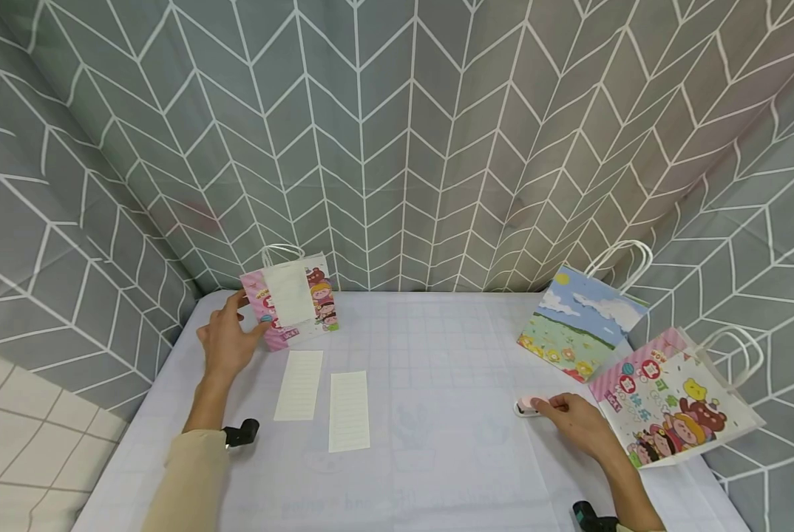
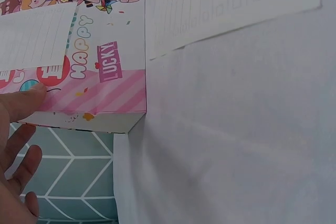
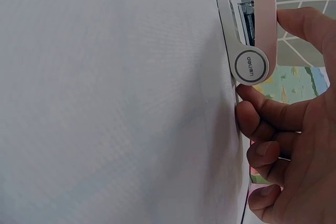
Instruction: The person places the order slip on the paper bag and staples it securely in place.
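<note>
At the back left, a small pink and white paper gift bag (image 1: 325, 292) with white handles leans back. A lined paper slip (image 1: 290, 295) covers part of its printed front. My left hand (image 1: 227, 340) holds the bag's left side, the thumb on the front, as the left wrist view shows; part of the hand is hidden behind the bag. A pink and white stapler (image 3: 266, 30) rests on the table at the right. My right hand (image 1: 579, 425) holds it, thumb against the pink top arm and index fingertip by the round hinge.
Two lined paper slips (image 1: 299, 384) lie side by side on the white-covered table (image 1: 437, 458). At the right are a blue landscape-print gift bag (image 1: 573, 318) and a larger pink and white gift bag (image 1: 676, 399). A grey patterned curtain (image 1: 397, 148) hangs behind.
</note>
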A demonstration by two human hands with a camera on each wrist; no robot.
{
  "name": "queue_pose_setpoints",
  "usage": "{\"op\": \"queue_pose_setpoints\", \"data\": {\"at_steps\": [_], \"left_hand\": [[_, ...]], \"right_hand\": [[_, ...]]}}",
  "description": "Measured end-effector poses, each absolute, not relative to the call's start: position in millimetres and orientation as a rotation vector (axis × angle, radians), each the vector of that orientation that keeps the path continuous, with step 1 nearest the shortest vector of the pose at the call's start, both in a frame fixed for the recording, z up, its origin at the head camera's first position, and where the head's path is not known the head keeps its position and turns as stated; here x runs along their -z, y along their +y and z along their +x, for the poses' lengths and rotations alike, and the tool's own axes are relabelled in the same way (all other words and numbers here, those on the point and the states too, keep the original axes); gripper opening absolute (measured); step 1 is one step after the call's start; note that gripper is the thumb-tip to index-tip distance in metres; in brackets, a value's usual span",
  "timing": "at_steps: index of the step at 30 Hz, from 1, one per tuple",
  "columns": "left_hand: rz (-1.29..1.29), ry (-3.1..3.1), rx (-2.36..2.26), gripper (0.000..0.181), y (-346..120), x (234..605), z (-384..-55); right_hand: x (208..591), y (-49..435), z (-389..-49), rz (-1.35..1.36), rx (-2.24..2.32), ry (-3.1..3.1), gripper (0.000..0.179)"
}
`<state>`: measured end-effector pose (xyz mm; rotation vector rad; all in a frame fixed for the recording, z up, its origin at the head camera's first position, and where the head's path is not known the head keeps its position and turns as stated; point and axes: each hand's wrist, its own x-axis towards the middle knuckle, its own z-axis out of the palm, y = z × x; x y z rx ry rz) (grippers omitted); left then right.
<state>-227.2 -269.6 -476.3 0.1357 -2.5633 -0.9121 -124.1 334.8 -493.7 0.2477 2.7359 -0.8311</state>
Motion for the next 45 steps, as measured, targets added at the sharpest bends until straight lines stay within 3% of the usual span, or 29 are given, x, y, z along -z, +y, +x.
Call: {"op": "queue_pose_setpoints", "data": {"at_steps": [24, 35, 45], "left_hand": [[0.202, -2.517, 0.899, 0.081, -284, 471, -209], [0.159, -2.371, 0.909, 0.073, -276, 456, -198], [0.097, -2.217, 0.934, 0.06, -258, 444, -189]], "right_hand": [[486, 338, -128, 0.17, 0.867, 2.875, 0.079], [475, 341, -130, 0.196, 0.995, 3.093, 0.07], [472, 344, -135, 0.386, 1.174, 3.232, 0.07]]}}
